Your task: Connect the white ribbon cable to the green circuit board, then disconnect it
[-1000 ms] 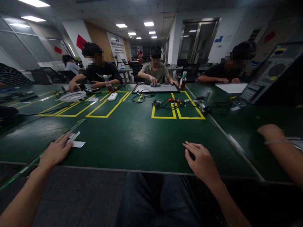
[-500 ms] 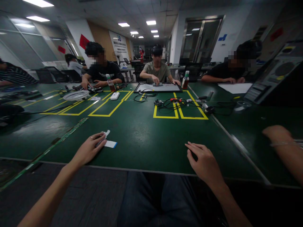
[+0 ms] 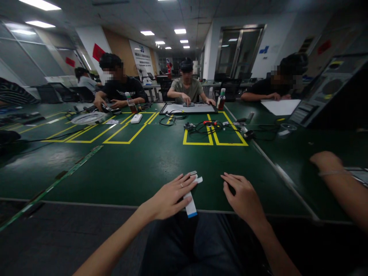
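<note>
A white flat ribbon cable with a blue end lies under the fingers of my left hand near the table's front edge. Its blue end points toward me, over the edge, while a curled white end shows past my fingertips. My left thumb and fingers hold the cable from above; part of it is hidden beneath them. To the right, my right hand rests by the edge with its thumb apart from the fingers, holding nothing. The two hands do not touch.
A long narrow green circuit board strip lies at the left. Black cables and a red-handled tool sit farther back. Another person's arm reaches in at the right, near a computer case. Several people sit around the green table.
My left hand has moved right with the ribbon cable, from the left side to near my right hand. The cable has turned so its blue end points toward me. My right hand stays nearly still.
</note>
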A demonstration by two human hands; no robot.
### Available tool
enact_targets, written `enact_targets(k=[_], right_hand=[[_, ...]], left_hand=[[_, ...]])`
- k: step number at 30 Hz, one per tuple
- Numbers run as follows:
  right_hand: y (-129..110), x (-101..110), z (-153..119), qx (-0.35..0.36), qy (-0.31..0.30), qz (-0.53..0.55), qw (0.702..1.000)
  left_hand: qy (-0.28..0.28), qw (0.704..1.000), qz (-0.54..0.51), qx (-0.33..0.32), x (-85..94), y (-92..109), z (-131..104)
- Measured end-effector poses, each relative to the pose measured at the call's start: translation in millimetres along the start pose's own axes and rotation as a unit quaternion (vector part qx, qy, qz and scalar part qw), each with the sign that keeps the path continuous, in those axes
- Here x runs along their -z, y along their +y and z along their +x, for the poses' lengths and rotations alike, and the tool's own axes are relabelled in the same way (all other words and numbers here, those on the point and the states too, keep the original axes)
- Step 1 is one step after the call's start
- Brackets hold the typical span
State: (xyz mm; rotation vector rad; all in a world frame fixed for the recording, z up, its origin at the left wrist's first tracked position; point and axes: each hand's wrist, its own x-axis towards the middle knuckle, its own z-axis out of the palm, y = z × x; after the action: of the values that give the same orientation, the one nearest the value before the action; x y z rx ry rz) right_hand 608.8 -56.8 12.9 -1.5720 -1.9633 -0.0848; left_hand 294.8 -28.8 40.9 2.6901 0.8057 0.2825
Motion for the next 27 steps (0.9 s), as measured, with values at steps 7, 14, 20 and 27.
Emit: enact_targets(k=[7, 14, 20, 27], right_hand=[[0.0, -0.3, 0.0, -0.004, -0.001, -0.002, 1.000], [1.2, -1.9, -1.3, 0.004, 0.001, -0.006, 1.000], [4.3, -4.8, -1.6, 0.003, -0.001, -0.004, 1.000], [2.9, -3.1, -1.4, 0.003, 0.001, 0.000, 1.000]], left_hand=[[-0.033, 0.998, -0.031, -0.041, 2.9, 7.5, 12.1], [-0.026, 0.999, -0.023, -0.041, -0.1, 5.5, 10.6], [0.004, 1.000, -0.023, -0.014, 5.6, 2.7, 3.4], [0.169, 0.930, 0.161, 0.284, 41.0, -113.5, -89.5]])
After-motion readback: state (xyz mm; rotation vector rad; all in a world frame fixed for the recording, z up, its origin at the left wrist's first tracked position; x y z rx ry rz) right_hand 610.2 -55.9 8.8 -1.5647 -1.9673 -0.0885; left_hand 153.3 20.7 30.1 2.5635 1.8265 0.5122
